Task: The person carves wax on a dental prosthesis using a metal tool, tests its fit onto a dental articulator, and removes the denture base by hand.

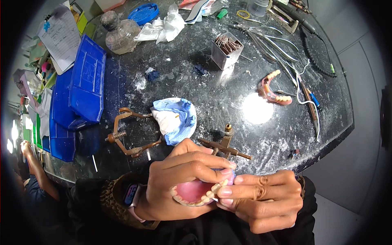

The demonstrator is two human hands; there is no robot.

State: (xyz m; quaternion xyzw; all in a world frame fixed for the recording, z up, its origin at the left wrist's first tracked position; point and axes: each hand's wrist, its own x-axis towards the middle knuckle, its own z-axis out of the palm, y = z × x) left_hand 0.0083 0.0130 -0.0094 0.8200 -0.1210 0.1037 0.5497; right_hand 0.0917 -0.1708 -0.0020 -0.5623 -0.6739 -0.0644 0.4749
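My left hand [173,173] is wrapped round a denture [192,191] with a pink base and a curved row of cream teeth, held low over the table's near edge. My right hand [265,200] pinches the denture's right side, thumb and fingertips pressed together by the teeth. Anything small between those fingertips is hidden. Just beyond the hands lies a brass articulator part [224,145]; whether it joins the held piece I cannot tell. Left of it, a brass articulator frame [116,132] carries a blue and white plaster cast [189,124].
A second pink denture [267,89] lies at right near pliers [281,49] and a corded handpiece [298,18]. A clear box [223,59] of thin brown pieces stands behind. Blue bins [83,87], a glass bottle [121,36] and crumpled tissue [167,26] are left. Another person's arm [38,175] shows far left.
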